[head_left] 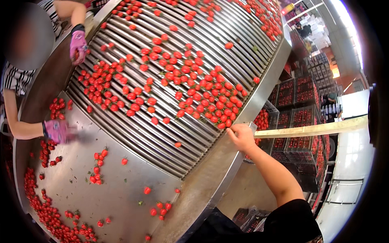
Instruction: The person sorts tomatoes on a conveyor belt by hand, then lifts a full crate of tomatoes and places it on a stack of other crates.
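Head view: right hand (242,138) on metal rim (263,87), its grip I can't tell; tomatoes (219,105) crowding left might bruise if rollers (190,148) push

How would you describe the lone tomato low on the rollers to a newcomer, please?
Find the metal rollers, then the bare right hand by their right edge. Left of that hand lies the tomato, bare rollers all around it, unlike the cluster above.

Open rollers (197,149) left of the right hand (242,137), tomatoes (214,97) clustered just beyond its fingertips, metal side rim (263,88) beneath it, pale beam (312,128) barring its right, co-worker's gloved hands (56,131) well apart.
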{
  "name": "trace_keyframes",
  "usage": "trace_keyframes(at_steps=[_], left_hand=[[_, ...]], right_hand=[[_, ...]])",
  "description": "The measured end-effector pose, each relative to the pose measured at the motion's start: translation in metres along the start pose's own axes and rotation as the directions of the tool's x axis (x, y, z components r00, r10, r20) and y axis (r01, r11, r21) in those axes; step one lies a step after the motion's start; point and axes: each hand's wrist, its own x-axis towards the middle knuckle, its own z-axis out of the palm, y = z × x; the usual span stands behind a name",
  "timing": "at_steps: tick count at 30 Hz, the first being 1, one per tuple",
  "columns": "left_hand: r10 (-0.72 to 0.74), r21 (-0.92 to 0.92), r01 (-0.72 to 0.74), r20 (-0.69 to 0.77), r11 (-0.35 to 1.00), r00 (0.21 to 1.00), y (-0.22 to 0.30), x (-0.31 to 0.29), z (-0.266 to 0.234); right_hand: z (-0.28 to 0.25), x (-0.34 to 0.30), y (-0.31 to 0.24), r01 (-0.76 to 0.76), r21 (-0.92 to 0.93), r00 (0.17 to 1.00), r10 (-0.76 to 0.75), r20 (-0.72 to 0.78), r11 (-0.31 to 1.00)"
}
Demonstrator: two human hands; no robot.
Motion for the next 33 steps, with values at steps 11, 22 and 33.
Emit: trace_keyframes(at_steps=[11,22,33], left_hand=[[0.149,-0.143,-0.156,-0.058,0.977,0.987,-0.057,0.005,0.039],[-0.173,-0.248,0.108,-0.258,0.963,0.95,-0.105,0.098,-0.011],[0.184,-0.24,-0.245,-0.248,0.939,0.951,-0.087,0.084,0.046]], right_hand=[[0.011,-0.004,-0.025,-0.102,-0.047,0.993,0.105,0.06,0.994],[0.026,-0.02,-0.015,-0.176,0.073,0.982,0.17,0.077,0.982],[0.052,-0.019,0.016,-0.158,0.198,0.983,0.134,0.126,0.967]])
